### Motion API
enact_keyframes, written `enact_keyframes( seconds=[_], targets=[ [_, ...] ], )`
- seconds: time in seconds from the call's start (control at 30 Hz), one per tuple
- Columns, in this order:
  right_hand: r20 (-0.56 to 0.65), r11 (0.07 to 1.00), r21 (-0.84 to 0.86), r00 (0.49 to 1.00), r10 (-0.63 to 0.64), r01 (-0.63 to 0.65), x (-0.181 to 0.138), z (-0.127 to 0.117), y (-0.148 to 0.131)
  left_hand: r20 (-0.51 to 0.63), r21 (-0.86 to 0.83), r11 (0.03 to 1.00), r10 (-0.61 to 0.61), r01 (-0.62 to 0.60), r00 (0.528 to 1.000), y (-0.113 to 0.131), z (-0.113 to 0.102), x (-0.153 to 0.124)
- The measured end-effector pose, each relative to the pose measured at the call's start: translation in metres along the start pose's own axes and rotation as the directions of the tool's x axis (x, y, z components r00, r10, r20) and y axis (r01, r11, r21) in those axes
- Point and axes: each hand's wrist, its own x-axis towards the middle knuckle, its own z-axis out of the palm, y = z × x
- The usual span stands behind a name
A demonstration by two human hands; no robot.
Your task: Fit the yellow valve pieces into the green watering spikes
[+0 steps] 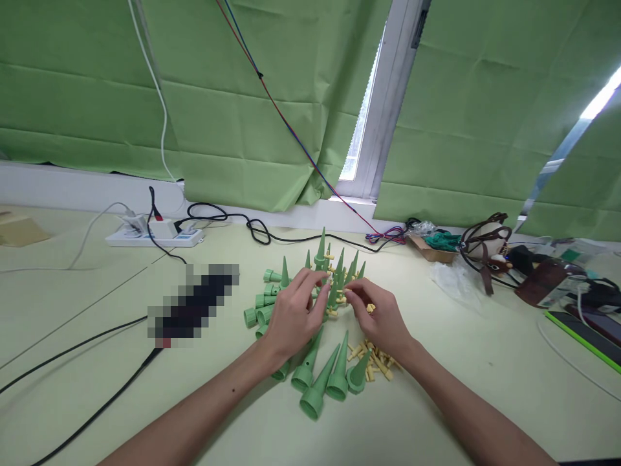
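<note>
A pile of green plastic cone spikes (317,378) lies on the pale green table (436,401), some standing upright (321,249), others on their sides. Small cream-coloured plastic pieces (376,362) are scattered beside them. My left hand (294,314) is closed round a green spike (334,291) in the middle of the pile. My right hand (381,317) pinches a small cream piece (343,299) right against that spike. Both hands meet over the pile.
A white power strip (152,233) with plugs and black cables (252,226) sits at the back left. A blurred dark object (194,304) lies left of the pile. Bags, straps and a tablet (587,333) clutter the right. Green curtains (242,97) hang behind.
</note>
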Motion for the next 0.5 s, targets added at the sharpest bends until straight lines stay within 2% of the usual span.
enact_keyframes(
  seconds=[0.1, 0.23, 0.5],
  targets=[
    [-0.008, 1.000, -0.012, 1.000, 0.006, -0.006, -0.0004, 0.0000, 0.0011, 0.008, 0.029, 0.996, -0.089, 0.089, 0.996, -0.0006, -0.0006, 0.0020],
    [-0.019, 1.000, -0.015, 1.000, 0.014, -0.014, 0.0004, 0.0005, 0.0016, 0.146, 0.046, 0.984, -0.177, 0.172, 0.973, -0.0011, -0.0006, 0.0027],
    [-0.006, 1.000, -0.020, 1.000, 0.003, -0.003, 0.0018, -0.0001, 0.0005, 0.292, 0.166, 0.973, -0.206, 0.162, 0.934, -0.0020, 0.0013, 0.0011]
  ],
)
